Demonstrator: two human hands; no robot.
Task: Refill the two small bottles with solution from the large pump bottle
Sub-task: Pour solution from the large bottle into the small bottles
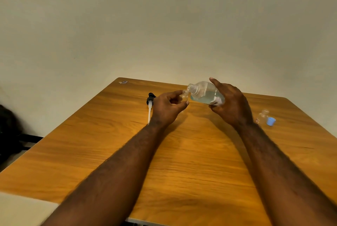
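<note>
- The big bottle (206,93) is see-through, with pale blue water-like stuff sitting low inside it and a white label near its bottom.
- It is tipped on its side in the air above the wooden worktop (182,153). Its top is off, and you can see the screw rings on its neck.
- The right hand (230,103) is wrapped around the fat end of the big bottle and grips it.
- The left hand (166,107) pinches a tiny clear bottle (184,96) between thumb and fingers, standing up, with its open mouth touching the big bottle's neck.
- The pump top (149,106), black with a long white tube, lies flat on the worktop just left of the left hand.
- Another tiny clear bottle (262,115) stands on the worktop far to the right, with a small blue cap (271,121) just beside it.
</note>
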